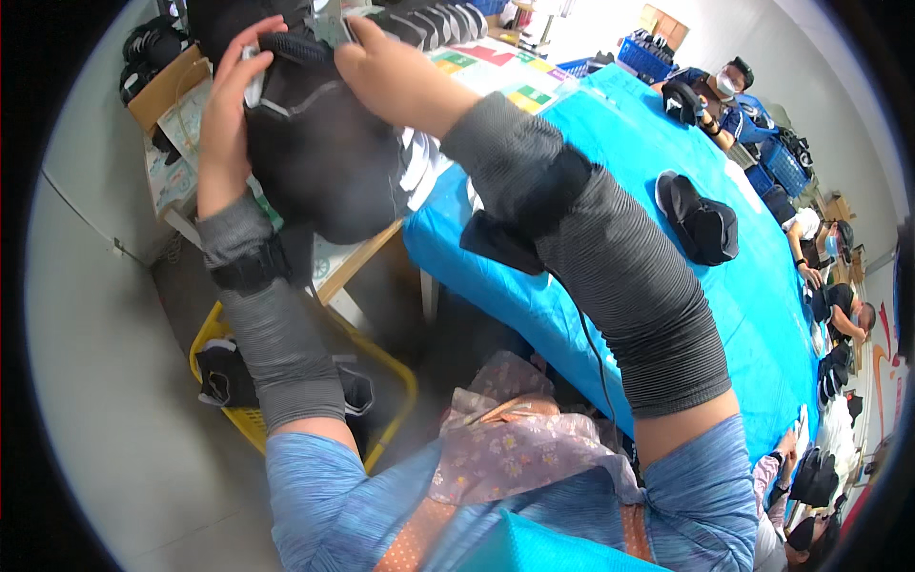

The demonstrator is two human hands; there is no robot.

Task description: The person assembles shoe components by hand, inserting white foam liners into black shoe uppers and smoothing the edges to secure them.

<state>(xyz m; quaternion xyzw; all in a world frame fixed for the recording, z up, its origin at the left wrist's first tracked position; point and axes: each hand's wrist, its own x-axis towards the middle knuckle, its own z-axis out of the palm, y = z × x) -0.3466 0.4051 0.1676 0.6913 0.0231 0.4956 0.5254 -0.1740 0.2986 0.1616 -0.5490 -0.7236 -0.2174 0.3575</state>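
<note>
A large black cap [324,162], somewhat blurred, hangs before me at the upper left, with a pale seam line across its dark fabric. At its upper edge is a dark rolled band. My left hand [227,119] is closed on the cap's left edge, thumb and fingers around a small whitish piece there. From the right, my right hand [396,76] grips the same upper edge. Its thumb points up, while the other fingers are hidden behind the cap. Grey sleeves with black straps cover both forearms.
A blue-covered table [610,315] fills the right, bearing another black cap [702,219]. Below left stands a yellow basket [405,400] with dark items inside. A cable [596,348] hangs from my right forearm. Several people sit along the table's far side. A row of caps [434,24] lies beyond my hands.
</note>
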